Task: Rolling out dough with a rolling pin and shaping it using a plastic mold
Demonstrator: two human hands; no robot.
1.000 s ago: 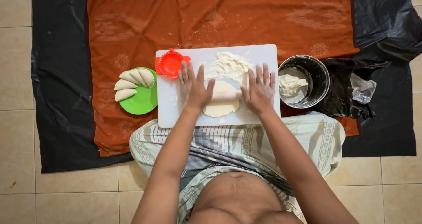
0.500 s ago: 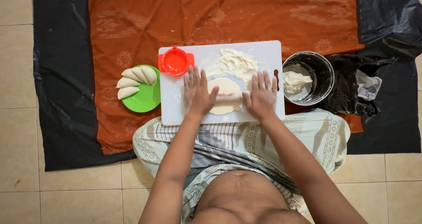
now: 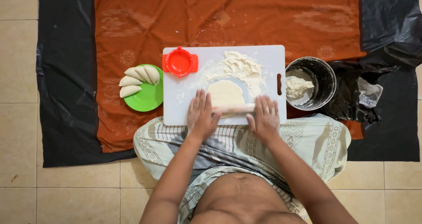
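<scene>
While the scene is seen from the head camera, a white cutting board point(image 3: 184, 105) is taken as the landmark. On its near half a flat oval of dough point(image 3: 225, 92) lies, and a thin rolling pin point(image 3: 235, 109) rests across the near edge of this dough. Flour point(image 3: 239, 66) is heaped on the far part of the board.

It is judged that the dough could be pushed off the near edge of the board, because the pin sits already close to that edge. Sticking or tearing is also possible if too little flour is under the sheet.

The left hand point(image 3: 201, 114) is laid flat on the left end of the pin, fingers spread and straight, nothing clasped. The right hand point(image 3: 265, 117) is pressed the same way on the right end.

A red dumpling press point(image 3: 180, 62) stands on the far left corner of the board. Left of the board, a green plate point(image 3: 147, 100) carries folded dumplings point(image 3: 138, 77). Right of the board, a metal bowl point(image 3: 325, 77) holds more dough.
</scene>
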